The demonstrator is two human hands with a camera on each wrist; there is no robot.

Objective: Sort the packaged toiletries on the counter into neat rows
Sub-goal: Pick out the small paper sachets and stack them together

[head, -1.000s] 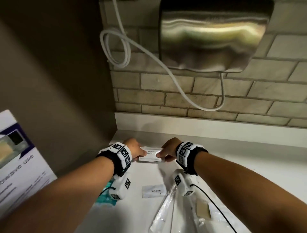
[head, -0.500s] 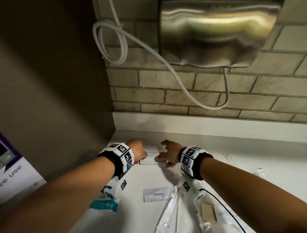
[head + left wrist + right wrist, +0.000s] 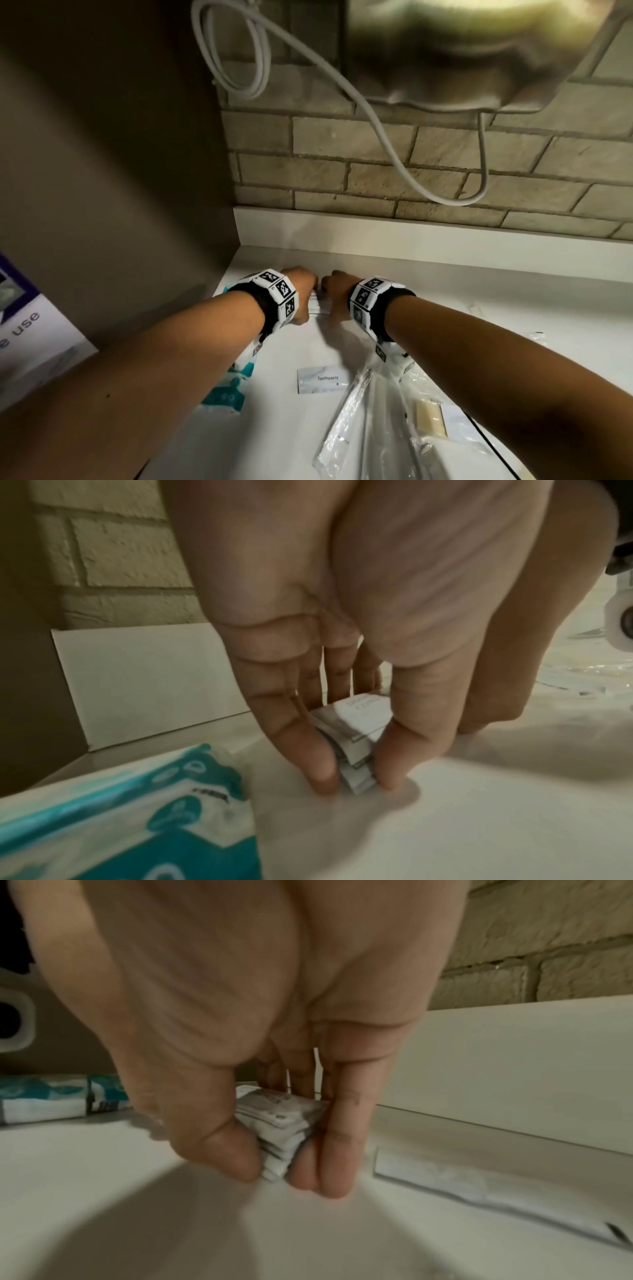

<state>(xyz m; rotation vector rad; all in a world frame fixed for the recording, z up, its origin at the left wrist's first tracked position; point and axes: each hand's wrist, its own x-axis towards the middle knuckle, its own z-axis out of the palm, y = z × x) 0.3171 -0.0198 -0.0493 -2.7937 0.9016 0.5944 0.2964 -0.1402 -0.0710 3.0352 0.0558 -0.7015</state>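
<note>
Both hands were brought closer together since the earlier frame. Sachet stack point(image 3: 318, 303) at 12 o'clock on the counter point(image 3: 513, 301) was grasped by left hand point(image 3: 301, 291) and right hand point(image 3: 337, 291); its print was mostly hidden.

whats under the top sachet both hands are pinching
More sachets: the left hand and right hand pinch opposite ends of a small stack of sachets standing on the white counter. Layered edges show, but fingers hide the exact count and lower labels.
</note>
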